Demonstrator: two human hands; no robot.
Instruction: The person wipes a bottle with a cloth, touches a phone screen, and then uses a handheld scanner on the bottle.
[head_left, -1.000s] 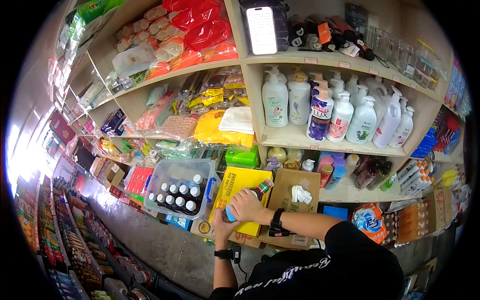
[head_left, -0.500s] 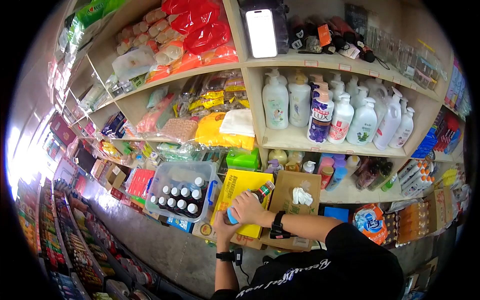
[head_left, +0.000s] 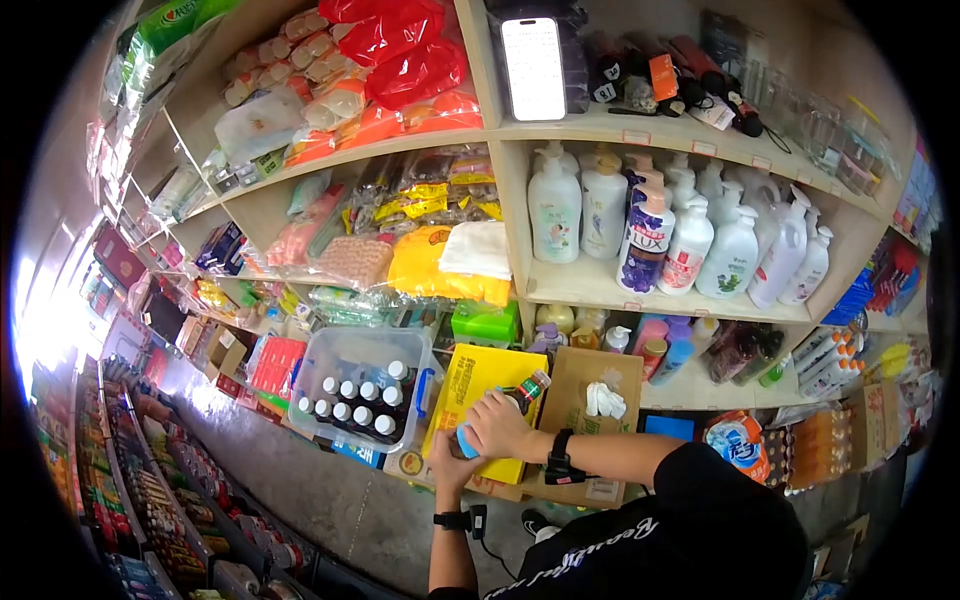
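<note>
My right hand (head_left: 497,428) is closed over a dark bottle (head_left: 528,388) with a red and green label, its far end sticking out past my fingers above a yellow box (head_left: 478,372). Just below, my left hand (head_left: 447,460) has its fingers curled around a small blue piece (head_left: 466,442), and the two hands meet there. Most of that blue piece is covered; I cannot tell whether it belongs to the bottle. To the left stands a clear plastic bin (head_left: 318,356) holding several dark bottles (head_left: 367,391) with white caps.
A brown carton (head_left: 580,440) with white gloves (head_left: 604,400) on it lies right of the yellow box. Behind, wooden shelves carry pump bottles (head_left: 645,240), packed goods and a lit phone (head_left: 533,70). More stocked shelving (head_left: 180,490) lines the lower left, across a grey floor (head_left: 300,490).
The view has tilted slightly. Both hands stay together around the bottle and the blue piece, with my right hand shifted a little lower in the picture.
</note>
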